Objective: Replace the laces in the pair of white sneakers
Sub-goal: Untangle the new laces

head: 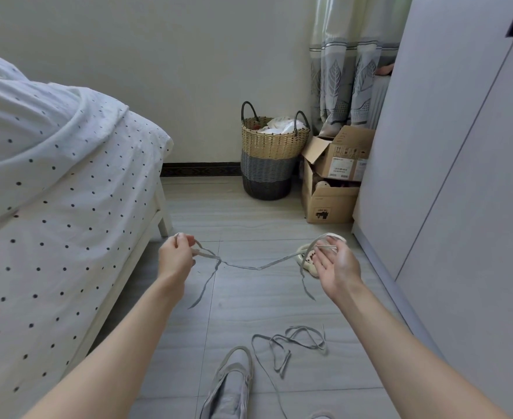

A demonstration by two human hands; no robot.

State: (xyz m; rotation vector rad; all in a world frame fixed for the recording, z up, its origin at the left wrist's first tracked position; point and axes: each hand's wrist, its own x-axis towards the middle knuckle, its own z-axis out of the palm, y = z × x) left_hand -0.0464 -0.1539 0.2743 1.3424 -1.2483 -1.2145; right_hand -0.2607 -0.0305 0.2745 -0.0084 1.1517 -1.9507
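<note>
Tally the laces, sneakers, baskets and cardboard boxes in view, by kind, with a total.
Laces: 2, one held between left hand and right hand, one loose on the floor
Sneakers: 1
Baskets: 1
Boxes: 2, upper, lower
Total: 6

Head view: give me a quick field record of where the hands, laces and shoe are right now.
left hand: raised, pinches one end of the held lace
right hand: raised, palm up, fingers loosely around the other end
held lace: stretched between both hands, sagging, tails hanging down
loose lace: tangled on the floor, right of the shoe
sneaker: on the floor at bottom centre, no lace visible in it
second sneaker: not clearly in view
beyond right hand: cream slipper on the floor
</note>
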